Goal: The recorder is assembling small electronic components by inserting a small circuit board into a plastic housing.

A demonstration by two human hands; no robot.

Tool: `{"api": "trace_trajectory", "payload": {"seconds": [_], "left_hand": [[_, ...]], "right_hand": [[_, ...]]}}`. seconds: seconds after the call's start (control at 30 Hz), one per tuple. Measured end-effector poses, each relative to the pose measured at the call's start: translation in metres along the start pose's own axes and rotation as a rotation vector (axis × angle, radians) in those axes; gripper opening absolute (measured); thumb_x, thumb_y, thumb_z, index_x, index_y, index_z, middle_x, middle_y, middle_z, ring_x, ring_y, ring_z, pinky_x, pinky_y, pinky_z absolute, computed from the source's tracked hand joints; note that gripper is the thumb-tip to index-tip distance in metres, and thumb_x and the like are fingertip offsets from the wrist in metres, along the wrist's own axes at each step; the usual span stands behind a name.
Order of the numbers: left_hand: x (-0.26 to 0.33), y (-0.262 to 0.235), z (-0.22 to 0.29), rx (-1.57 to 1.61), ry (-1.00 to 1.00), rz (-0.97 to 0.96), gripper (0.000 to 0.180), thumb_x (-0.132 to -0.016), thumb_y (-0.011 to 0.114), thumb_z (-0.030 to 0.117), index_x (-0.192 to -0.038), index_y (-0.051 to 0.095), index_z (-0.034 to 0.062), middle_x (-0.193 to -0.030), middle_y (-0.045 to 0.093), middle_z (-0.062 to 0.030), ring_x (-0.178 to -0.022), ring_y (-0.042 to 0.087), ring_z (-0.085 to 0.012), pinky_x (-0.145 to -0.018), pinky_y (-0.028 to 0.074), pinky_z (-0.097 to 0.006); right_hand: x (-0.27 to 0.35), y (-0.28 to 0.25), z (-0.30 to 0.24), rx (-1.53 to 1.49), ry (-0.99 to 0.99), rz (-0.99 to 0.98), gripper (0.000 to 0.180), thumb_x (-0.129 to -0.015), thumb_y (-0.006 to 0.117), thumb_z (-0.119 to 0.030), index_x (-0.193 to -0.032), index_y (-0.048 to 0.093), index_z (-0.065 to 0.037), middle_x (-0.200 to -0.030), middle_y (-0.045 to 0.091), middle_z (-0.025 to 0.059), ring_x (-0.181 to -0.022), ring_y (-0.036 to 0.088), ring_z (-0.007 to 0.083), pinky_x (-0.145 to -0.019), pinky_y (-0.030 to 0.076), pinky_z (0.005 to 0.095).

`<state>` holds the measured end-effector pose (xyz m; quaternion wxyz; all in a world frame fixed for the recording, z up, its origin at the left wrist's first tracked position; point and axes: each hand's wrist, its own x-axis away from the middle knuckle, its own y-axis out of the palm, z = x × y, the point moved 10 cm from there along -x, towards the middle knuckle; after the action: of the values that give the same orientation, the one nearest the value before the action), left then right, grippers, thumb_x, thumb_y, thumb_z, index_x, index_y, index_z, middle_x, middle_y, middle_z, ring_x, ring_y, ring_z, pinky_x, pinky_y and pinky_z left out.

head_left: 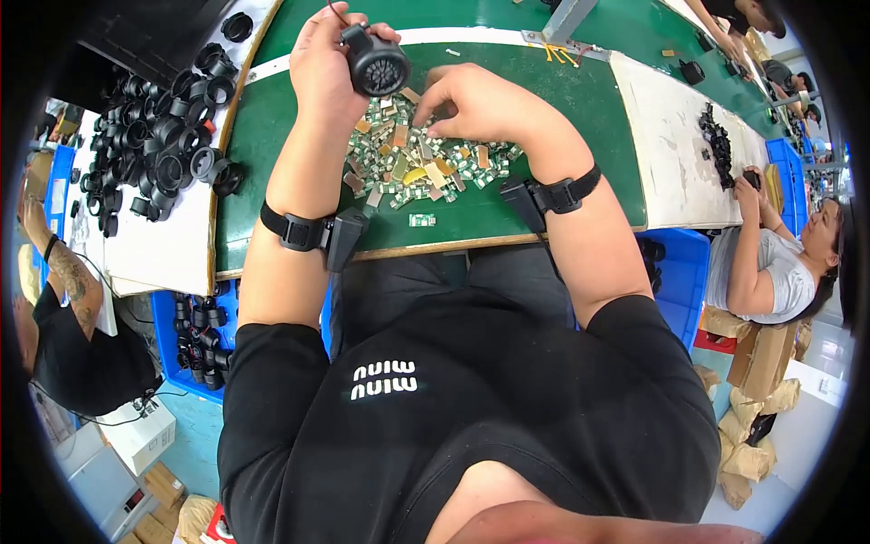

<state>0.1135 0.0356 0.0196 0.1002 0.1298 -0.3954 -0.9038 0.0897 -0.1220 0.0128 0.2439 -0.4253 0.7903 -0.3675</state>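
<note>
In my left hand (328,77), raised over the green tabletop, is a black round housing with a spoked grille (381,71); the fingers wrap round its body. A thin dark wire rises from its top beside my fingers. My right hand (480,107) hovers at the upper right part of a heap of small circuit boards (399,168). Its thumb and forefinger are bent and apart, with nothing visible between them. One green circuit board (422,219) lies by itself near the table's front edge. Black straps with small boxes sit on both my forearms.
Black ring-shaped parts (168,136) are heaped on a white surface at left. Blue bins (684,272) stand below the table on both sides. A metal post (569,20) rises at the back. Co-workers sit left and right; the right one holds a dark part.
</note>
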Motion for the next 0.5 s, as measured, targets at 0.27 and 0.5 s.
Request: {"api": "trace_trajectory", "payload": {"seconds": [0.27,0.5], "left_hand": [[0.008,0.012,0.014,-0.196,0.100,-0.036,0.023,-0.107,0.058,0.016,-0.118,0.060,-0.0048,-0.088,0.060,-0.0082,-0.077,0.071,-0.0306,-0.074,0.063,-0.047],[0.038,0.056,0.001,-0.544,0.166,-0.184,0.018,-0.101,0.069,0.011,-0.103,0.072,-0.0060,-0.076,0.071,-0.0040,-0.066,0.066,-0.0095,-0.062,0.055,-0.024]], "right_hand": [[0.006,-0.062,0.012,-0.562,0.088,0.379,0.013,-0.099,0.072,-0.012,-0.101,0.069,0.000,-0.087,0.064,-0.0017,-0.074,0.056,0.0063,-0.065,0.045,0.0253],[0.018,-0.086,0.023,-1.086,-0.004,0.630,0.007,-0.098,0.070,-0.005,-0.097,0.066,0.000,-0.087,0.073,0.0081,-0.070,0.070,0.0138,-0.064,0.058,0.0267]]}}
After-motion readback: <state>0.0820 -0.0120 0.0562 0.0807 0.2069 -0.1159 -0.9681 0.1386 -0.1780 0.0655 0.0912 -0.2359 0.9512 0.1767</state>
